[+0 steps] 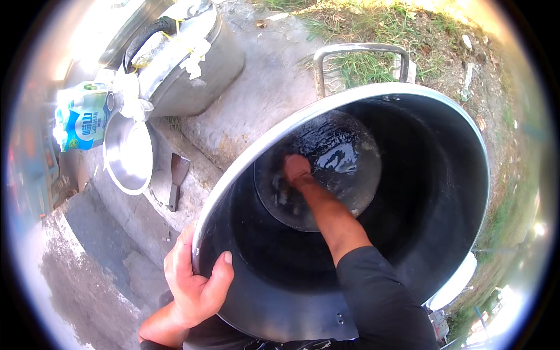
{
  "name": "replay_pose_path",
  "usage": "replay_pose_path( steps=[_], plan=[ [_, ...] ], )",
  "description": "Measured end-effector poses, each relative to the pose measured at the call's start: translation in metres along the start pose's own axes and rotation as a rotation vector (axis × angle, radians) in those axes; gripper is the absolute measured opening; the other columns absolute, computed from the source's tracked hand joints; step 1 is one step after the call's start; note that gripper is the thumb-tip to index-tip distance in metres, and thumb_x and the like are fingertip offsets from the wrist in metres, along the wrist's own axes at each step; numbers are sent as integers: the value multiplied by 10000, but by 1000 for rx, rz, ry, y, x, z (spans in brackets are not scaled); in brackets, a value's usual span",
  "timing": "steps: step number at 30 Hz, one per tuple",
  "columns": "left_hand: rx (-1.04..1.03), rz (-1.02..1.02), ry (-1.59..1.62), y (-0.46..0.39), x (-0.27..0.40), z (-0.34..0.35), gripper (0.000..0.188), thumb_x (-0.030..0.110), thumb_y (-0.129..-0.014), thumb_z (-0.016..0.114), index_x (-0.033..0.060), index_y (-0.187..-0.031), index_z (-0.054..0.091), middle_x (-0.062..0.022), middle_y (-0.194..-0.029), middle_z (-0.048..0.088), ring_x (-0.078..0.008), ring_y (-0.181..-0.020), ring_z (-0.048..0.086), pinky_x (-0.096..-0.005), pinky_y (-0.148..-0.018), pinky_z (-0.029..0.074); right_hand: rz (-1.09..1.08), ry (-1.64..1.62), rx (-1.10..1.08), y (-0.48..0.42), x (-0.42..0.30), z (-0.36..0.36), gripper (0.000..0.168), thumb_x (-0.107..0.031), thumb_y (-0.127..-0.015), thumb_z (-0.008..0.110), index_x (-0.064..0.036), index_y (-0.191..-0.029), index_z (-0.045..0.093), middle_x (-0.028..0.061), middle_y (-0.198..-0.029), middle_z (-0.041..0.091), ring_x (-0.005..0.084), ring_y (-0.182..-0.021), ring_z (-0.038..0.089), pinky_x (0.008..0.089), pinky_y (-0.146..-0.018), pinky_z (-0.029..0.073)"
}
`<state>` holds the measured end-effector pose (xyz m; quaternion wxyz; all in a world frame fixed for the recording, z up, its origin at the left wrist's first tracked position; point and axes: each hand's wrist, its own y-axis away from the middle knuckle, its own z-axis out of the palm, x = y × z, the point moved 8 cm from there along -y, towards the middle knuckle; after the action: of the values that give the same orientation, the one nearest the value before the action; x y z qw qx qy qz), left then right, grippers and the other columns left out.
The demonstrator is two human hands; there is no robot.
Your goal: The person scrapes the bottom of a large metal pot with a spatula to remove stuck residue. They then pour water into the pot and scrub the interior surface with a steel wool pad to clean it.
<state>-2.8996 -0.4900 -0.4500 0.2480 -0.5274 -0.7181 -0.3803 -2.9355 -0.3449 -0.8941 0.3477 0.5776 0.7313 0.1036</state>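
Note:
A large, deep metal stockpot [442, 183] leans toward me, its wide mouth facing up and its inner wall dark. My left hand [197, 280] grips the left side of its rim, thumb on the inside and fingers around the outside. Deep inside the pot, my right hand [298, 168] reaches down to the bottom, where shiny dark water [341, 158] lies in a shallow pool. The fingers of that hand are hidden by its back and the murky water, so whether it holds anything cannot be told.
A metal side handle [361, 47] arches beyond the pot's far rim. On the concrete at left lie a scraper [177, 181] and a shiny metal basin [129, 164]. Behind them stand a plastic-wrapped bottle pack [83, 116] and a lidded metal pot [201, 83]. Grass [367, 70] borders the concrete.

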Motion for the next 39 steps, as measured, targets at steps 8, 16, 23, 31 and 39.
replay_pose_path(
  steps=[8,16,23,31,39],
  plan=[
    [11,-24,4,9,-8,-4,502,0,-718,626,-99,-1191,493,-179,-973,630,-234,-865,629,-312,-790,485,461,-179,236,-25,94,-140,370,-262,-837,570,-44,-1135,542,205,-985,641,372,-908,629,460,-769,514],
    [-16,-21,-57,7,-9,-5,527,14,-716,641,-104,-1203,478,-195,-977,626,-262,-864,634,-327,-795,489,-324,134,-66,12,-87,-15,332,-168,-813,491,-69,-1095,635,186,-1163,591,305,-1145,511,412,-943,425],
    [14,34,-16,6,-6,-2,542,8,-700,647,-107,-1199,470,-197,-959,627,-267,-833,636,-333,-765,495,400,149,323,-37,102,-131,321,-131,-814,527,-128,-1105,663,125,-1239,565,276,-1101,530,370,-795,490],
    [-19,81,-54,6,-3,-1,573,8,-694,648,-106,-1218,445,-210,-993,618,-295,-836,639,-353,-760,501,-278,410,193,-28,-73,-26,293,-201,-832,507,-130,-1043,697,73,-1216,548,294,-1152,468,437,-938,379],
    [-2,68,-64,14,-12,-7,566,2,-699,637,-97,-1224,451,-226,-1028,610,-294,-895,637,-348,-801,494,288,192,64,-48,103,-141,159,-157,-816,578,-106,-829,728,92,-910,703,271,-945,664,415,-770,525]
  ],
)
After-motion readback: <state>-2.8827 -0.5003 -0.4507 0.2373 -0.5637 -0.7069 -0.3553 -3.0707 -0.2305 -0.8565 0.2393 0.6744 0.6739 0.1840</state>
